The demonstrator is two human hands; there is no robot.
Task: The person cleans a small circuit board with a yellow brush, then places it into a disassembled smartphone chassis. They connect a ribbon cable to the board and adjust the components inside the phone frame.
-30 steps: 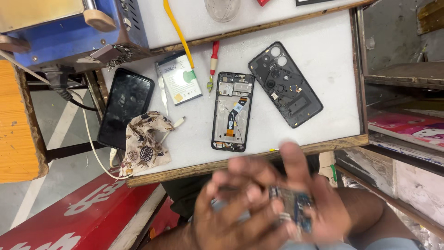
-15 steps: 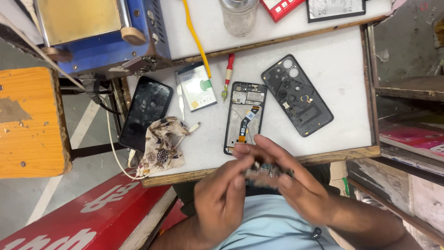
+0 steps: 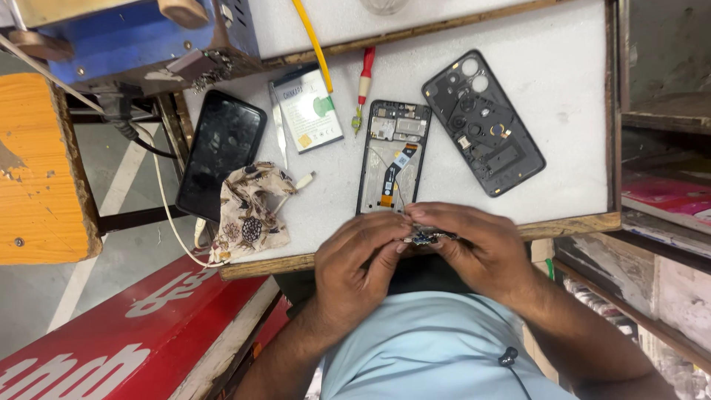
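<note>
Both hands meet at the lower centre of the frame: the left hand (image 3: 354,259) and right hand (image 3: 474,244) pinch a small circuit board (image 3: 426,237) between curled fingertips (details blurred). Just above lies the opened phone frame (image 3: 392,157); the black back cover (image 3: 483,122) sits upper right.
</note>
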